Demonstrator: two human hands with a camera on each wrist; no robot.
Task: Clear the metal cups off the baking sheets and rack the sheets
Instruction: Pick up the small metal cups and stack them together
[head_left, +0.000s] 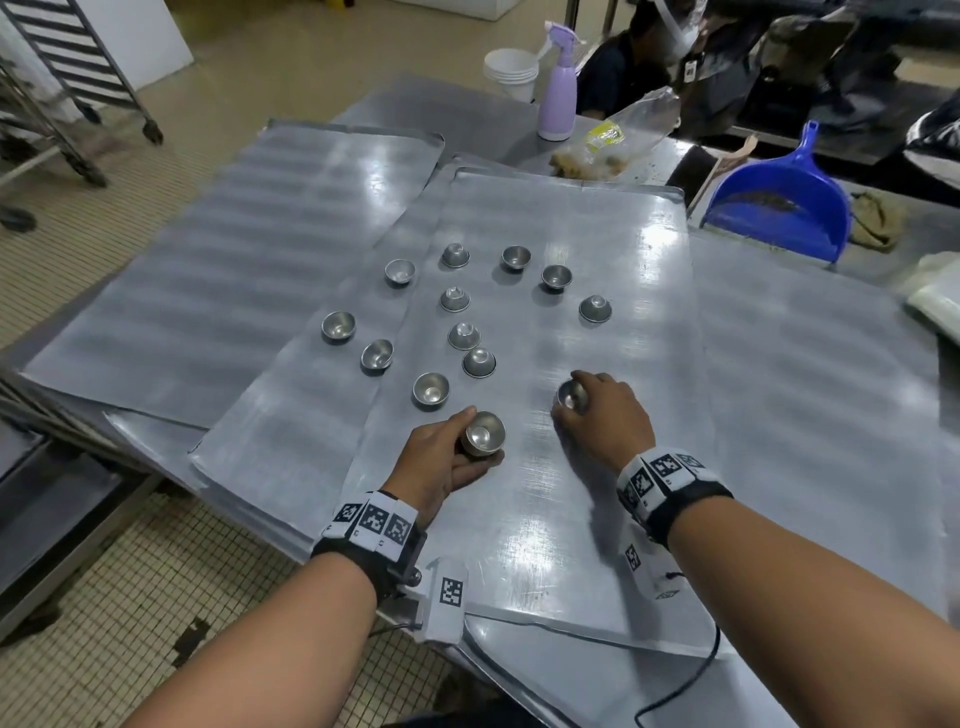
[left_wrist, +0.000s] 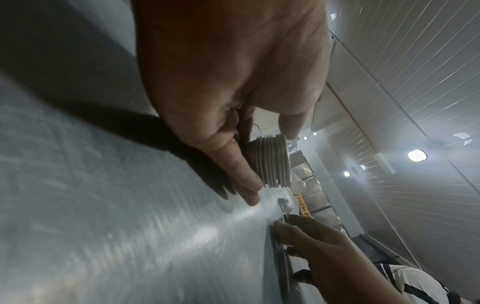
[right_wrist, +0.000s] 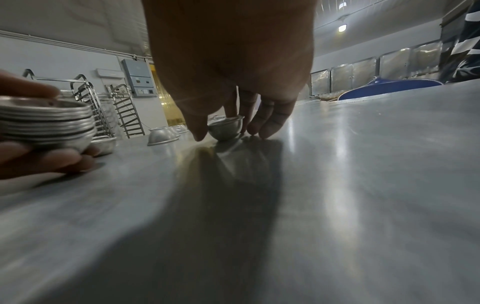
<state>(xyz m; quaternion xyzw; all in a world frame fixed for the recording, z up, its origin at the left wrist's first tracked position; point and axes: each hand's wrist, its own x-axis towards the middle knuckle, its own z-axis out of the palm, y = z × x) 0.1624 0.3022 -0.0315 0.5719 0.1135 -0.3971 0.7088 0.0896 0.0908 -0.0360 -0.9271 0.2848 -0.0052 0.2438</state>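
Note:
Several small metal cups (head_left: 464, 335) lie scattered on overlapping baking sheets (head_left: 597, 493), some upright, some upside down. My left hand (head_left: 447, 457) grips a nested stack of cups (head_left: 484, 432), whose ribbed rims (left_wrist: 272, 162) show in the left wrist view and at the left edge (right_wrist: 49, 125) of the right wrist view. My right hand (head_left: 602, 415) curls its fingers round a single cup (head_left: 571, 396) resting on the near sheet; the right wrist view shows that cup (right_wrist: 226, 128) between thumb and fingers.
More sheets (head_left: 234, 249) lie to the left. A blue dustpan (head_left: 779, 208), a purple spray bottle (head_left: 557, 98), white cups (head_left: 511, 73) and a plastic bag (head_left: 618, 140) sit at the back. A wheeled rack (head_left: 78, 67) stands far left. A person (head_left: 623, 62) sits behind the table.

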